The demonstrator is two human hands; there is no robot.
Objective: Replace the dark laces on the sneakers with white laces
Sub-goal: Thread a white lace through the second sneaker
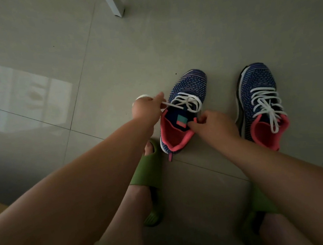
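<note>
Grey floor tiles (170, 44) under two sneakers: your left hand (148, 109) pinches the white lace (186, 101) taut, while your right hand (213, 126) grips the left sneaker (184, 109)'s collar to steady it.

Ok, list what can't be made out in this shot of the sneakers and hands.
Head view only:
- Left hand: its curled fingers hide the end of the white lace it pinches.
- Right hand: its fingers cover the left sneaker collar edge; whether they grip lace or fabric is unclear.
- Left sneaker's upper eyelets: too dim and small to count.
- Right sneaker: the forearm covers its heel.
- Dark laces: none in view.
</note>
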